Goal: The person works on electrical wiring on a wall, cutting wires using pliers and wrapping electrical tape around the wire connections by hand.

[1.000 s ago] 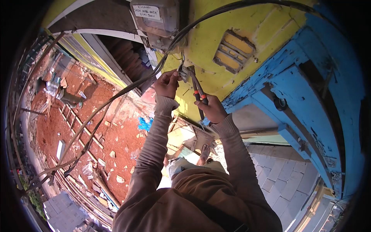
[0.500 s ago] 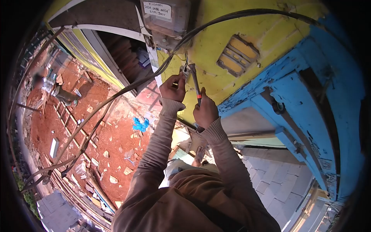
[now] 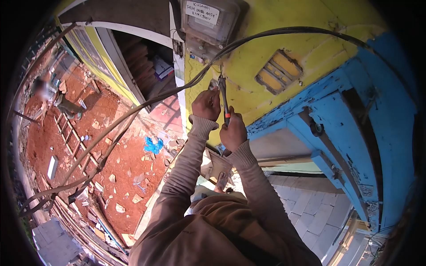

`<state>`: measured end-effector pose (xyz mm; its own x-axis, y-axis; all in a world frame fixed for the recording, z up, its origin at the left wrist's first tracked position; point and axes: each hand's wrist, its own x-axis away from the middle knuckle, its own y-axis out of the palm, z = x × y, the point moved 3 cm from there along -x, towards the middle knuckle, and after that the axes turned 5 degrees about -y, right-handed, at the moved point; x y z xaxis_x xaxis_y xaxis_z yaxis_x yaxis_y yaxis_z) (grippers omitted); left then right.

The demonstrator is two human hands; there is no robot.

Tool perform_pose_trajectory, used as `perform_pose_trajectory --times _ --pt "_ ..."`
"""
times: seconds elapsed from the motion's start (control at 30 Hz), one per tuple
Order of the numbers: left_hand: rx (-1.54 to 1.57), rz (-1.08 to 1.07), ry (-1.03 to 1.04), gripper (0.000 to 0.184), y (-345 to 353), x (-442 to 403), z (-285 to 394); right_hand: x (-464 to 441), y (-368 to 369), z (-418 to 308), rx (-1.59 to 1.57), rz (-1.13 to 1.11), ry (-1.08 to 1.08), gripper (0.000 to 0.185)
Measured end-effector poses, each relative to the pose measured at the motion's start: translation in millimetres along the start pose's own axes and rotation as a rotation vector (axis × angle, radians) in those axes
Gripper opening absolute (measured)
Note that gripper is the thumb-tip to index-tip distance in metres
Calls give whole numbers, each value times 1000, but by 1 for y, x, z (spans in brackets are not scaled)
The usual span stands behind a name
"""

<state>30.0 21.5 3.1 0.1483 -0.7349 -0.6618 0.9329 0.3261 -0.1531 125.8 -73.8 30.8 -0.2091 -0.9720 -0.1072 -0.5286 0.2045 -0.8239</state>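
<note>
My right hand (image 3: 234,131) is wrapped round the handle of a hammer (image 3: 224,95), which has a dark shaft with a red band. The hammer's head is up against the yellow wall (image 3: 248,57), just below the thick black cables (image 3: 284,31). Close to the head, my left hand (image 3: 207,105) has its fingers pinched together at the wall. A small pale piece (image 3: 214,84) shows by its fingertips; its kind is too small to make out. Above both hands, an electric meter box (image 3: 208,22) with a handwritten label is fixed to the wall.
A vent opening (image 3: 279,72) and blue-painted boards (image 3: 341,133) lie to the right. Cables cross to the lower left. Below are red soil with rubble, a bamboo ladder (image 3: 73,139), a blue plastic bag (image 3: 153,145) and grey blocks (image 3: 310,199). Another person (image 3: 62,99) is at far left.
The view has shifted, so the meter box and wall sit lower and further right. The hammer has become more upright, its head still beside my left fingers. Both hands keep their hold.
</note>
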Motion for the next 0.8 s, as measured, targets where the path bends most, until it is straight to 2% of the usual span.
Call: perform_pose_trajectory --times 0.07,0.13,0.17,0.23,0.37,0.43,0.47,0.53,0.57,0.6,0.67,0.73,0.77,0.8 --pt "-50 23 60 7 -2 -1 2 -5 15 20 -26 -12 -31 61" --pt "18 -23 -111 9 -4 0 0 -11 27 32 -342 -186 37 55" --pt "15 -21 -112 9 -5 0 2 -10 33 38 -446 -245 65 53" --pt "103 -61 -289 13 -5 1 0 -1 15 15 -1122 -172 235 46" --pt "206 -101 -415 15 -3 3 -7 -4 9 22 -1222 -272 259 40" --pt "551 -152 -625 17 6 10 -17 -9 18 38 -1093 -245 168 39" --pt "550 -154 -626 17 7 10 -23 -10 21 43 -1094 -244 169 39" --pt "906 -245 -964 26 12 11 -42 -11 17 46 -673 -192 47 40" --pt "974 -268 -1019 36 15 12 -48 -10 15 48 -671 -188 47 40" --pt "977 -268 -1017 36 11 6 -46 -7 14 49 -711 -193 81 41" --pt "1069 -496 -1190 37 6 -4 -32 1 5 48 -749 -199 116 41" --pt "988 -543 -1167 36 7 -6 -33 11 -7 43 -1034 -327 405 51" --pt "1046 -570 -1193 34 8 -6 -37 17 -12 45 -1030 -327 407 51" --pt "1104 -598 -1217 33 9 -3 -41 23 -15 44 -1208 -373 408 58"
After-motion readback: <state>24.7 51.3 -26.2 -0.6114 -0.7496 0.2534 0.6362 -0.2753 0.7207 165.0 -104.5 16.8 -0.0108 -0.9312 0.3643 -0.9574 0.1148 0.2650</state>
